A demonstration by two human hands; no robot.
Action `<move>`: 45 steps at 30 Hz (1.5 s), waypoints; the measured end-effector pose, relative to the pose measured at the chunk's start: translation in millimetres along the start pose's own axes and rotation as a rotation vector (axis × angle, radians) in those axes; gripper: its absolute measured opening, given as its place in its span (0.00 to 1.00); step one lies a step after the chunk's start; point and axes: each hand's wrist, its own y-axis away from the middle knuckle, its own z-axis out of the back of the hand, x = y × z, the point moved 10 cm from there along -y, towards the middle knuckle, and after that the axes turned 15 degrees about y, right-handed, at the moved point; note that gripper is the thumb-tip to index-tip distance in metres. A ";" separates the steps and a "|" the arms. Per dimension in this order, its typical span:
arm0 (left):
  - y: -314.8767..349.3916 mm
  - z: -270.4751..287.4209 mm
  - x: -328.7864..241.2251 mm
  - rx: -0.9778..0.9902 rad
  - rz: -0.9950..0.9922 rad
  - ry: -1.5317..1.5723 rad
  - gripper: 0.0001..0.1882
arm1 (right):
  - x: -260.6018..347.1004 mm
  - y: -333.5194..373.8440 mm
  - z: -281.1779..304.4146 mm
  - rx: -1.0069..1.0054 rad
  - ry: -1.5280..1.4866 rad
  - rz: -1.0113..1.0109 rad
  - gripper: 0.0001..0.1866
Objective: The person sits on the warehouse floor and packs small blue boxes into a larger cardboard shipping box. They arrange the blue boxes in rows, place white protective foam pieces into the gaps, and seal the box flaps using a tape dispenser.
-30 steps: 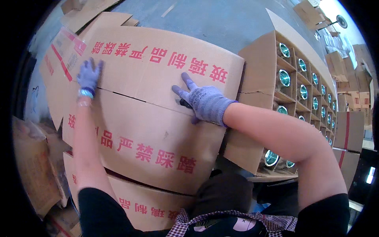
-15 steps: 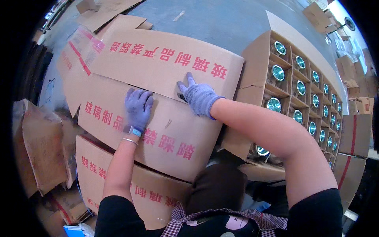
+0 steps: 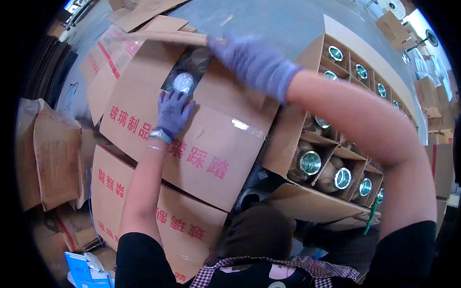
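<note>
Grey floor (image 3: 273,29) is seen beyond a part-opened cardboard box (image 3: 211,132), set beneath both hands.
Left hand (image 3: 175,113) is laid open on the box, fingers just beside a pale round top (image 3: 184,82). Flap (image 3: 168,36) is raised at the blurred right hand (image 3: 254,61), whose grip cannot be told. Opening seems in hand; a steadied flap would be called for. Rightward, bottles (image 3: 309,163) are boxed.

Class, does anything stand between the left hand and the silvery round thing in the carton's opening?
Nothing visible does: the left hand lies on the carton, right beside the silvery round thing. The raised flap is beyond it.
</note>
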 end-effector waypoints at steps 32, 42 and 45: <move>574.9 127.3 10.1 -1.096 1.432 0.236 0.25 | -189.2 57.4 -344.6 1.154 -0.438 -0.312 0.22; 503.9 149.9 68.0 -1.208 1.227 0.580 0.25 | -175.8 35.8 -302.9 0.995 -0.589 -0.533 0.56; 439.0 137.9 113.5 -1.133 1.192 0.587 0.28 | -218.6 20.5 -325.6 0.749 -0.489 -0.582 0.54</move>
